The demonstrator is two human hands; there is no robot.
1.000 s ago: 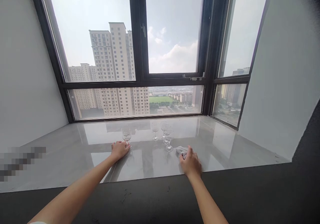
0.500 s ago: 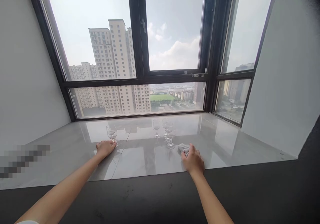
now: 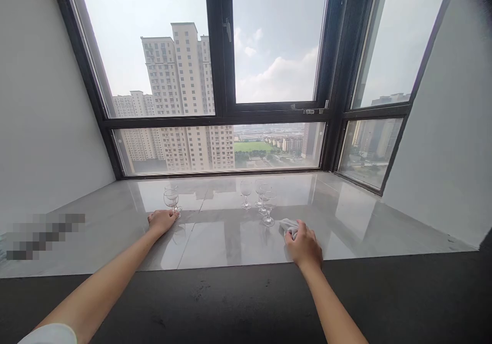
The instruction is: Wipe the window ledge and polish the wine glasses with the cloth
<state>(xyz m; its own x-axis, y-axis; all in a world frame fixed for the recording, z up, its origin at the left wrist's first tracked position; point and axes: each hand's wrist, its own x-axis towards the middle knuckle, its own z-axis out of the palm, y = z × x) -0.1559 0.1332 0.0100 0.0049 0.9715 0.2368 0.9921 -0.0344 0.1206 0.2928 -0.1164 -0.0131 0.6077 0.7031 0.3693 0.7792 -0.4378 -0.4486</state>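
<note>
Resting at the foot of a stemmed glass (image 3: 171,200) set apart on the marble sill (image 3: 346,221), the left hand (image 3: 161,221) steadies its base with loosely curled fingers, while the right hand (image 3: 305,244) presses a crumpled white cloth (image 3: 289,225) flat beside three more glasses (image 3: 261,200).

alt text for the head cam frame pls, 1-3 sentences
Two bare hands rest on a glossy grey windowsill: the left hand at the foot of a stemmed glass, the right hand on a small white cloth. Three more glasses stand between them, before a dark-framed window facing high-rise towers.
</note>
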